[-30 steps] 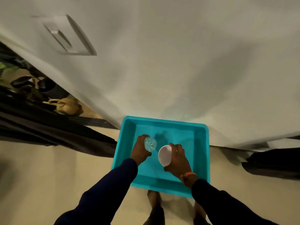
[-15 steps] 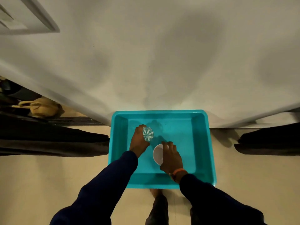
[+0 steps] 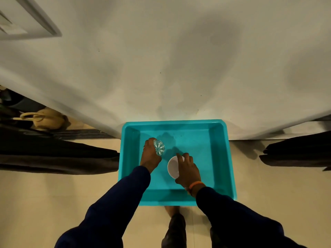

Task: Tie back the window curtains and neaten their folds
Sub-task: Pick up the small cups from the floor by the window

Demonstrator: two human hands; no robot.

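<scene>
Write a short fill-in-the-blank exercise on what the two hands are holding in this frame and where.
1. The left hand grips a clear ____.
2. The right hand holds a ____ bowl.
3. Both hands are inside a ____ tub on the floor.
4. The right wrist wears an ____ band.

Missing words: glass; white; turquoise; orange

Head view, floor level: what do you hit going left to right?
Left dark curtain → left hand gripping a clear glass → right hand holding a white cup, both hands inside the teal tub → right dark curtain.
</scene>
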